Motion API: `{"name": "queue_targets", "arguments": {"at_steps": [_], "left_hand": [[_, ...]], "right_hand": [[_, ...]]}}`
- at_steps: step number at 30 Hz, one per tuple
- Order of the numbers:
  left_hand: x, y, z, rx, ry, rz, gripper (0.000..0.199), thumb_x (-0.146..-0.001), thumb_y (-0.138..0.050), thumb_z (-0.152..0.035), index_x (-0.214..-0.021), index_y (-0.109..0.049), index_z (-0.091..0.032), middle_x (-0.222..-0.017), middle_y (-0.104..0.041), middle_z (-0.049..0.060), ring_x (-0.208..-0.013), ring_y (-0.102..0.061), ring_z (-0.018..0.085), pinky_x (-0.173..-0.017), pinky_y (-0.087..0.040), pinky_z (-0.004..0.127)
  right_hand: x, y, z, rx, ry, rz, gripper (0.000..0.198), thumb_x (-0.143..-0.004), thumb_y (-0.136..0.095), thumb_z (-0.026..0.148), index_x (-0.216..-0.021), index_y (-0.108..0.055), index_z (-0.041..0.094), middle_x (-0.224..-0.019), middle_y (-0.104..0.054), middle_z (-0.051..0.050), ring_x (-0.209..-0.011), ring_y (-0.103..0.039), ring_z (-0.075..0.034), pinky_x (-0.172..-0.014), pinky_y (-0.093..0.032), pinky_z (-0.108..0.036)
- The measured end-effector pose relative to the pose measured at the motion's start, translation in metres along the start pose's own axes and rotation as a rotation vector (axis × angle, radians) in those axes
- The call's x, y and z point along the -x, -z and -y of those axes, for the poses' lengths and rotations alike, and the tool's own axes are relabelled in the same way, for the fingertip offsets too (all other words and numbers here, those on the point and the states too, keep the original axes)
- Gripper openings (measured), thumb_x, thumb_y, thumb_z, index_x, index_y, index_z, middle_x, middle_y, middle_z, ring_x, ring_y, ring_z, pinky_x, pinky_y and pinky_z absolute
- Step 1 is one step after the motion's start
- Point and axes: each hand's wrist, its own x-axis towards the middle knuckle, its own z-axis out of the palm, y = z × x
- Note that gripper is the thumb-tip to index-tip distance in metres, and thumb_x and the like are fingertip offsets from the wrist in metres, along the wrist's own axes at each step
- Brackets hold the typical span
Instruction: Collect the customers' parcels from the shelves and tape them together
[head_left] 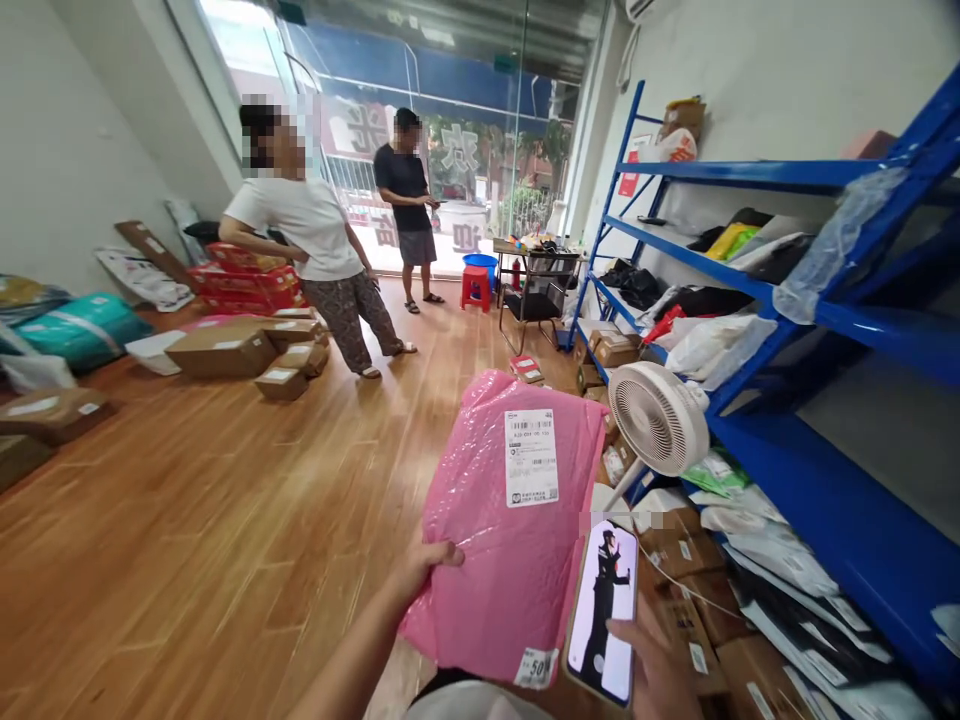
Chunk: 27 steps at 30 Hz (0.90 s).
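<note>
A large pink padded mailer (pixel 480 560) is in my left hand (pixel 431 565), the thumb on its front and the other fingers behind its left edge. A white shipping label (pixel 532 458) is stuck near the mailer's top, and a small sticker reading 50 (pixel 536 667) at its lower right corner. My right hand (pixel 649 650) holds a smartphone (pixel 604 615) beside the mailer's lower right edge. The thumb lies over the screen, which shows a dark standing figure on a pale background.
Blue shelving (pixel 697 258) with bagged parcels runs along the right. A white fan (pixel 658 418) stands before it, above boxes (pixel 682 545). Two people (pixel 322 230) stand ahead, near a desk (pixel 536 260) and red stool (pixel 475 287). Cartons (pixel 221 345) lie on the wooden floor at left.
</note>
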Motion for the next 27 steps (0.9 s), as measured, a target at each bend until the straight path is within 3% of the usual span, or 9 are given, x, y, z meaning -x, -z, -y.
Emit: {"name": "queue_targets", "arguments": {"at_steps": [2,4,6,8,12,18,22,27], "left_hand": [[-0.014,0.027,-0.022,0.006,-0.037,-0.03,0.045,-0.038,-0.069,-0.011,-0.083,-0.07,-0.016,-0.071,-0.07,0.003,-0.069,-0.064,0.026,-0.06,-0.051,0.034],[-0.025,0.052,-0.042,0.018,-0.069,-0.056,0.048,-0.038,-0.069,-0.011,-0.085,-0.069,-0.016,-0.072,-0.07,0.002,-0.069,-0.064,0.025,-0.06,-0.051,0.033],[-0.034,0.072,-0.059,0.007,-0.093,-0.079,0.048,-0.038,-0.07,-0.011,-0.085,-0.069,-0.017,-0.07,-0.069,0.001,-0.066,-0.062,0.023,-0.057,-0.05,0.032],[-0.041,0.088,-0.072,-0.011,-0.107,-0.097,0.045,-0.038,-0.07,-0.011,-0.083,-0.068,-0.017,-0.066,-0.068,0.001,-0.064,-0.061,0.023,-0.055,-0.049,0.031],[-0.053,0.106,-0.088,0.001,-0.147,-0.109,0.043,-0.04,-0.07,-0.014,-0.083,-0.069,-0.017,-0.069,-0.069,0.001,-0.066,-0.063,0.023,-0.059,-0.05,0.031],[-0.068,0.116,-0.09,-0.002,-0.187,-0.149,0.039,-0.041,-0.073,-0.017,-0.08,-0.069,-0.015,-0.07,-0.068,0.0,-0.064,-0.062,0.02,-0.062,-0.049,0.03],[-0.073,0.12,-0.089,0.017,-0.219,-0.202,0.047,-0.042,-0.074,-0.018,-0.088,-0.07,-0.014,-0.07,-0.068,-0.001,-0.063,-0.061,0.019,-0.059,-0.049,0.03],[-0.074,0.12,-0.095,0.033,-0.231,-0.215,0.054,-0.043,-0.073,-0.02,-0.097,-0.071,-0.015,-0.075,-0.071,0.0,-0.066,-0.064,0.021,-0.062,-0.052,0.032]], "right_hand": [[-0.027,-0.032,-0.019,0.037,-0.007,-0.058,0.056,-0.043,-0.084,0.039,-0.092,-0.066,0.061,-0.088,-0.074,0.009,-0.117,-0.06,-0.037,-0.094,-0.051,-0.057],[-0.051,-0.068,-0.032,0.035,-0.02,-0.092,0.041,-0.053,-0.08,0.045,-0.091,-0.07,0.056,-0.096,-0.074,0.011,-0.123,-0.057,-0.034,-0.096,-0.052,-0.057],[-0.07,-0.104,-0.037,-0.009,-0.031,-0.042,0.029,-0.064,-0.07,0.056,-0.093,-0.071,0.054,-0.099,-0.075,0.01,-0.123,-0.058,-0.032,-0.089,-0.057,-0.057],[-0.086,-0.133,-0.038,-0.037,-0.011,0.032,0.029,-0.069,-0.063,0.061,-0.095,-0.072,0.052,-0.098,-0.075,0.008,-0.118,-0.062,-0.031,-0.083,-0.06,-0.053],[-0.105,-0.172,-0.034,-0.034,0.087,0.043,0.031,-0.069,-0.07,0.036,-0.099,-0.074,0.036,-0.092,-0.076,0.003,-0.101,-0.07,-0.027,-0.086,-0.06,-0.042],[-0.126,-0.198,-0.028,-0.012,0.184,0.155,0.052,-0.066,-0.078,0.026,-0.115,-0.061,0.024,-0.1,-0.074,-0.002,-0.094,-0.07,-0.023,-0.085,-0.056,-0.034],[-0.144,-0.2,-0.032,0.05,0.25,0.12,0.058,-0.062,-0.082,0.024,-0.115,-0.058,0.022,-0.1,-0.074,-0.002,-0.092,-0.068,-0.02,-0.086,-0.053,-0.031],[-0.155,-0.198,-0.036,0.019,0.158,0.14,0.054,-0.066,-0.073,0.018,-0.117,-0.056,0.024,-0.096,-0.073,0.0,-0.093,-0.068,-0.019,-0.081,-0.053,-0.028]]}}
